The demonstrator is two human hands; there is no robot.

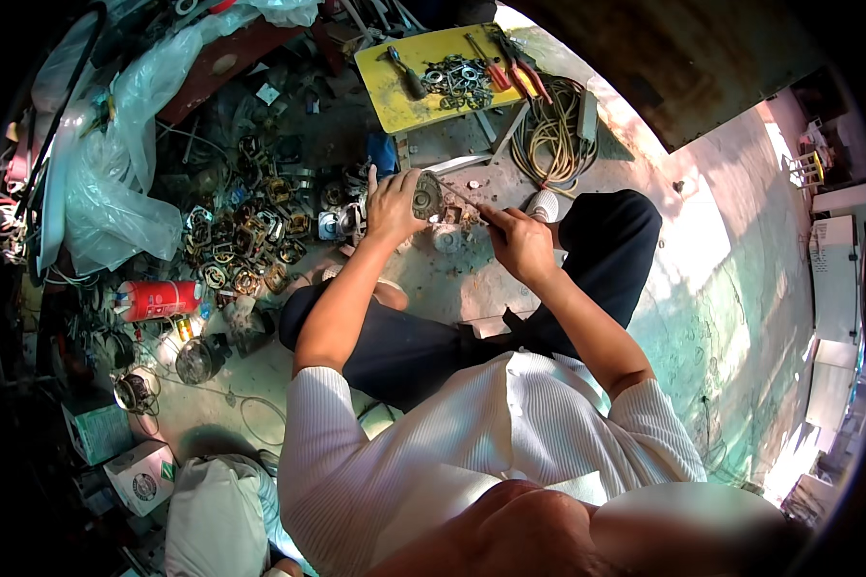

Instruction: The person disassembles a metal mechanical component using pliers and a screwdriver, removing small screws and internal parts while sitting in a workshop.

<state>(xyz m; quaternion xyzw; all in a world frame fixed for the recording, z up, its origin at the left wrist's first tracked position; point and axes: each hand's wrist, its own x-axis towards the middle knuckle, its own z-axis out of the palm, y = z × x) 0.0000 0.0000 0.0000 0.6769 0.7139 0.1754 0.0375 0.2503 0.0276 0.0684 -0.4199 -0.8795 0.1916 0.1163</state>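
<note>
My left hand (pixel 393 208) is closed on the rim of a round, grey-brown metal part (pixel 427 196), which looks like a motor end housing, and tilts it up above the floor between my legs. In my right hand (pixel 526 246) is a tool with a thin shaft (pixel 460 195), apparently a screwdriver. Its shaft points at the metal part; whether the tip touches it is too small to tell. My fingers cover most of the tool's handle. Below the part, a pale cup-like piece (pixel 446 238) and small scraps lie on the floor.
A low yellow table (pixel 385 88) ahead carries small metal rings (pixel 459 82), a dark-handled screwdriver (pixel 406 75) and red-handled pliers (pixel 527 69). Coiled cable (pixel 551 144) lies right of it. Leftward are heaped metal parts (pixel 250 245), plastic sheeting (pixel 115 197) and a red cylinder (pixel 160 299).
</note>
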